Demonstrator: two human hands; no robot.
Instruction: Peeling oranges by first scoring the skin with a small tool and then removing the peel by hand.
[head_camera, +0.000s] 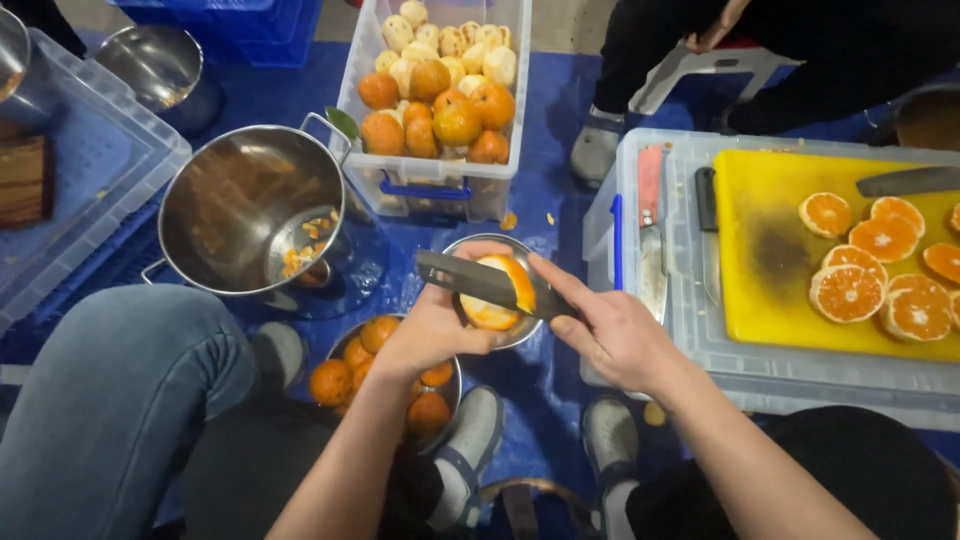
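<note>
No packages, labels, signs or screens show here. There are only plain tubs, bowls and pots, and none has a sticker on it.

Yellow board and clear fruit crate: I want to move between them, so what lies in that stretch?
In the head view, a red-handled knife and a black-handled knife lie on the bin lid, left of the yellow board.
</note>
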